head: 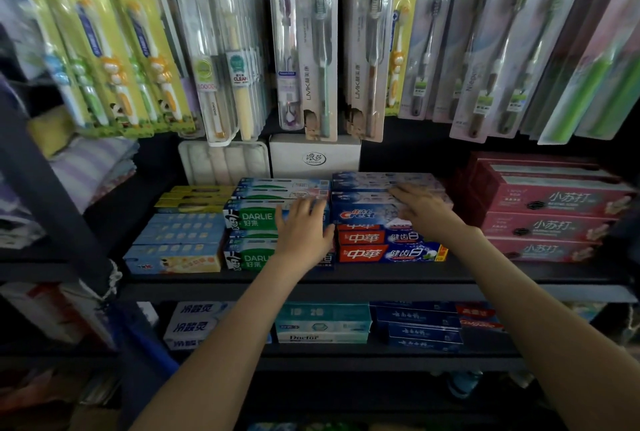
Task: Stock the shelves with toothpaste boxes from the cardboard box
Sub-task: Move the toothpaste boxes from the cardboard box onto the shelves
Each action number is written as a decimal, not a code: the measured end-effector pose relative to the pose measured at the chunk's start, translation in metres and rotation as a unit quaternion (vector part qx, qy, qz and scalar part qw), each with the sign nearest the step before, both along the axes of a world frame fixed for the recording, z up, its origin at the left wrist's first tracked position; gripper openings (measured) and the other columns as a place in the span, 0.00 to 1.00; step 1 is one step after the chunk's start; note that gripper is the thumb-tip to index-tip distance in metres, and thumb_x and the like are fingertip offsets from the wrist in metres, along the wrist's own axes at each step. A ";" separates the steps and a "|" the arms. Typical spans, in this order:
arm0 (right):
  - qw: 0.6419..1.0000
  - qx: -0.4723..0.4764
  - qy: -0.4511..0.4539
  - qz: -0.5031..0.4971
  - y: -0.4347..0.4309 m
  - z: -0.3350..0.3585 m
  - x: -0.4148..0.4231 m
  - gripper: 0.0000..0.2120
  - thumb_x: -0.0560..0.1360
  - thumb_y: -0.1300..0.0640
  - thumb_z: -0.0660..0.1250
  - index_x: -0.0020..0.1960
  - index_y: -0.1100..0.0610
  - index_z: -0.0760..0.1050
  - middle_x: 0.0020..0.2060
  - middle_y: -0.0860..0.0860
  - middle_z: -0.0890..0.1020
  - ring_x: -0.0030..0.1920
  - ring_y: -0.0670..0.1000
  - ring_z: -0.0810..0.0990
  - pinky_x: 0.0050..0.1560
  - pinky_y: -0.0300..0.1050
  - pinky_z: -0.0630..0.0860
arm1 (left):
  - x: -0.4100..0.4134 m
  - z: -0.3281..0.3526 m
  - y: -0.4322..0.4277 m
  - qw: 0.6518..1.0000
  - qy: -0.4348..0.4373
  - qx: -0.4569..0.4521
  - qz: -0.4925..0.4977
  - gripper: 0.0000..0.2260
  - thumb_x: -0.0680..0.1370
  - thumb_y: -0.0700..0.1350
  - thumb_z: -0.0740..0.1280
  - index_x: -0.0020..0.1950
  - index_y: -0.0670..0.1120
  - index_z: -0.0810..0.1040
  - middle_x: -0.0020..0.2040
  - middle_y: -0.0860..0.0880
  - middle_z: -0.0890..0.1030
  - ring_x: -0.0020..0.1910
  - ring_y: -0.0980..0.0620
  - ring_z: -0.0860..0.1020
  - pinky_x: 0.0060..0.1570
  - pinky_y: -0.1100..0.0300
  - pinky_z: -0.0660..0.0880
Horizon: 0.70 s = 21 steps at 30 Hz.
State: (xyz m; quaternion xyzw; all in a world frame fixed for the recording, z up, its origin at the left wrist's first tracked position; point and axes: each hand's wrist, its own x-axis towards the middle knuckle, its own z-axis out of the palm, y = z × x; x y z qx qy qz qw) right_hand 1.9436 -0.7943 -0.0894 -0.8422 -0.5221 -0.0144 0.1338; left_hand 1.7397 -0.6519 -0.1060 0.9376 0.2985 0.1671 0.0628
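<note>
Blue Crest toothpaste box (pixel 362 213) tops middle stack on dark upper shelf (pixel 381 278). Right hand (pixel 420 210) lies flat over its right end, fingers spread, gripping nothing. Left hand (pixel 304 233) just left of Crest box, fingers straight, resting on green-and-white Darlie toothpaste boxes (pixel 252 219), holding nothing. Red-and-blue toothpaste boxes (pixel 363 254) directly under Crest box. Dark red cartons (pixel 547 202) stacked right of it. Packaged toothbrushes (pixel 322 56) hang above it.
</note>
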 end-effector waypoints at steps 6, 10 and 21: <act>0.999 0.001 -0.033 -0.041 0.005 -0.004 -0.002 0.28 0.80 0.58 0.60 0.77 0.54 0.54 0.76 0.52 0.58 0.74 0.54 0.58 0.72 0.49 0.55 | -0.003 -0.004 0.003 1.000 0.009 0.011 -0.016 0.25 0.81 0.53 0.58 0.76 0.51 0.56 0.76 0.49 0.58 0.76 0.50 0.51 0.72 0.41 0.42; 0.997 0.003 -0.051 -0.050 0.005 -0.006 -0.001 0.28 0.79 0.60 0.60 0.76 0.53 0.55 0.75 0.52 0.61 0.73 0.53 0.59 0.73 0.49 0.52 | -0.005 -0.003 0.002 1.000 0.011 0.008 -0.020 0.25 0.81 0.53 0.58 0.76 0.50 0.55 0.76 0.48 0.56 0.76 0.49 0.49 0.72 0.41 0.41; 0.969 0.209 -0.101 -0.079 -0.080 -0.038 -0.076 0.18 0.76 0.58 0.60 0.65 0.60 0.73 0.56 0.55 0.77 0.56 0.57 0.72 0.52 0.50 0.67 | 0.008 -0.023 -0.116 0.950 -0.168 -0.079 -0.249 0.17 0.79 0.43 0.64 0.67 0.40 0.71 0.62 0.43 0.75 0.61 0.45 0.74 0.59 0.53 0.73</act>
